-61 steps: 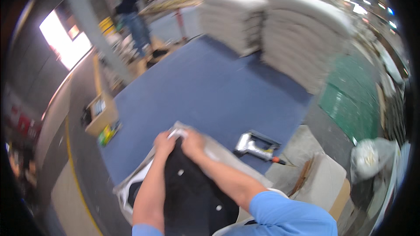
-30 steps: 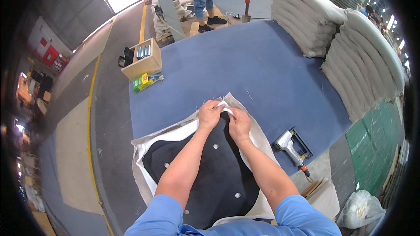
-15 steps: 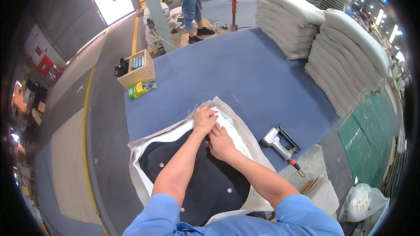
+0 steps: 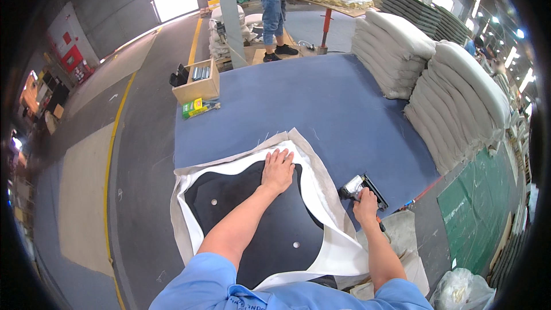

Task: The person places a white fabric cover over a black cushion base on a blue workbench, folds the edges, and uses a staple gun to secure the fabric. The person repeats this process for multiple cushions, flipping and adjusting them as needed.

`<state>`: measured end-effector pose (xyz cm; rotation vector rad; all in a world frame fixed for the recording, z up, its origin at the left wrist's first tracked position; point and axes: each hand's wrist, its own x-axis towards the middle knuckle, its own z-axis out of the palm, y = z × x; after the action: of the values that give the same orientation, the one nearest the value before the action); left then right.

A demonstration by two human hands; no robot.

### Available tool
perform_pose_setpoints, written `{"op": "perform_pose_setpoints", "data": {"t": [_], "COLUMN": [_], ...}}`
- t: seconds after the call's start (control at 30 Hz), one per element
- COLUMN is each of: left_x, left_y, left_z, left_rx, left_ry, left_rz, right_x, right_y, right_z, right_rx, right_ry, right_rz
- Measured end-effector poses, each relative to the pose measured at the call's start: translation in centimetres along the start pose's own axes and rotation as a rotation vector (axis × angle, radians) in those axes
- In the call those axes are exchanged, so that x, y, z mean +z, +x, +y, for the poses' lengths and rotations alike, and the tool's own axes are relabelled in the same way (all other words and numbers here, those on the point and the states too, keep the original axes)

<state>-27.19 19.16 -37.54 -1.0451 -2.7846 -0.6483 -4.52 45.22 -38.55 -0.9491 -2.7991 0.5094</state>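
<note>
A black panel with round holes lies on white padding and grey-beige fabric, whose edges stick out around it. My left hand rests flat near the panel's far corner, fingers spread over the panel edge and the white padding. To the right, my right hand is wrapped round the handle of a pneumatic staple gun. The gun is still at the blue table's right side, its silver head and black magazine showing beyond my fingers.
The blue-covered table bears a wooden box of staple strips, with a green-yellow packet beside it. Stacks of padded cushions stand at the right. A person works at another table behind. A plastic bag lies lower right.
My right hand has left the padding's far corner and taken hold of the staple gun. My left hand has flattened out on the panel edge. The view has shifted slightly.
</note>
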Motion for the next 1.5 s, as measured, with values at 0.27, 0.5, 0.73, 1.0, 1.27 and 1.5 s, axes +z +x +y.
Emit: {"op": "perform_pose_setpoints", "data": {"t": [0.27,0.5,0.73,1.0,1.27,1.5], "left_x": [0.4,0.2,0.4,0.1,-0.1,-1.1], "left_y": [-0.2,-0.6,-0.6,-0.8,-1.1,-3.5], "left_z": [0.7,-0.2,-0.5,-1.1,-0.3,0.0], "left_rx": [0.016,0.011,0.001,0.004,-0.016,-0.041], "left_ry": [-0.051,-0.128,-0.181,-0.194,-0.244,-0.272], "left_rz": [0.07,0.129,0.238,0.257,0.242,0.265], "right_x": [-4.9,-7.7,-3.8,-2.8,-3.0,-3.5], "right_y": [6.0,11.8,14.7,13.0,10.0,3.6], "right_z": [-3.5,-16.7,-21.5,-23.1,-12.7,-2.6], "right_rx": [-0.102,-0.173,-0.226,-0.177,-0.238,-0.102], "right_ry": [0.342,0.619,0.589,0.54,0.5,-0.1], "right_rz": [0.083,-0.627,-0.781,-0.791,-0.34,-0.081]}}
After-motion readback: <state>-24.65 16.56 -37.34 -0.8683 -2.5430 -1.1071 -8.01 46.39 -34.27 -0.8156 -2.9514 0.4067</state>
